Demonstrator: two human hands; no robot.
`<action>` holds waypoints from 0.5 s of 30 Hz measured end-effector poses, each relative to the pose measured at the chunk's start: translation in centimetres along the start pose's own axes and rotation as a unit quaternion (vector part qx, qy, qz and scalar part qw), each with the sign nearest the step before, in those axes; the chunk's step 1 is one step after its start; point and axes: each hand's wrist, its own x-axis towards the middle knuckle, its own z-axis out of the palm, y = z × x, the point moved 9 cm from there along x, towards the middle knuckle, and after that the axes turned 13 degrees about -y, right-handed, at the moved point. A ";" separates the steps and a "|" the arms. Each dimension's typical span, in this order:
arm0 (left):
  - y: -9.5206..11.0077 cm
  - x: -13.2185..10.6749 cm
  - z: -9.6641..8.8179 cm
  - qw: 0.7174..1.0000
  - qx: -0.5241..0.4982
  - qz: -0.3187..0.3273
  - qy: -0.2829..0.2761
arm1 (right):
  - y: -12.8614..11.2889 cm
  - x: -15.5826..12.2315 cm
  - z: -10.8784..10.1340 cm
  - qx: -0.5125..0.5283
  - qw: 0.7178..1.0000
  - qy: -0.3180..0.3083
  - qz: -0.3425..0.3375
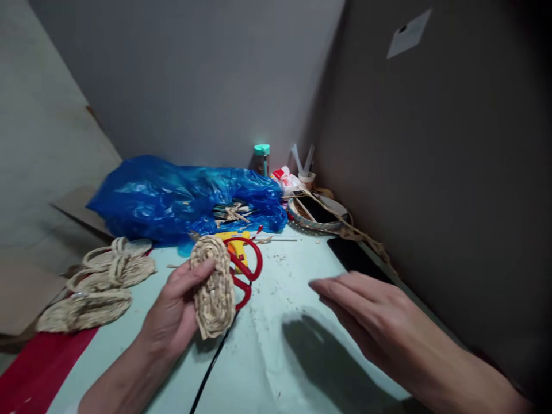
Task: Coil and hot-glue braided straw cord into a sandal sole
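Observation:
My left hand [175, 305] grips an oval sole of coiled, braided straw [213, 290], upright above the table, with the thumb on its face and the fingers behind. My right hand [364, 307] hovers over the table at the right, apart from everything, fingers stretched out together and the thumb hidden. Red-handled scissors [254, 261] show just behind the sole, which hides their blades. Partly behind those is a yellow glue gun [236, 246]. Two braided straw sandals, one with looped straps [118, 264] and one nearer [86, 310], lie at the left.
A blue plastic bag [172, 198] with straw in its opening fills the back left. Behind stands a jar with a green lid [261, 161]. A round basket [313, 224] and a dark flat object [356, 257] lie near the right wall. A black cord [211, 368] crosses the table [267, 356].

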 end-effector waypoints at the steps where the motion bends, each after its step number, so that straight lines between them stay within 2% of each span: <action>1: -0.2 0.1 0.5 1.000 0.007 0.000 -0.018 | -0.3 1.8 -0.2 0.009 0.999 0.032 -0.024; 3: -0.6 0.3 1.3 0.998 0.028 -0.001 -0.056 | -1.1 4.7 -0.3 0.010 0.995 0.078 -0.068; 6: -0.9 0.3 1.9 0.995 0.062 0.001 -0.079 | -1.9 7.3 0.6 -0.041 0.991 0.086 -0.092; 9: -1.0 0.6 2.2 0.993 0.088 0.002 -0.078 | -1.8 7.6 0.6 -0.098 0.986 0.123 -0.062; 11: -1.1 0.8 2.6 0.992 0.094 0.007 -0.088 | -2.1 7.3 0.5 -0.087 0.982 0.151 -0.074; 15: -2.4 0.9 3.1 0.990 0.089 -0.003 -0.106 | -2.5 7.6 2.7 -0.055 0.989 0.099 -0.100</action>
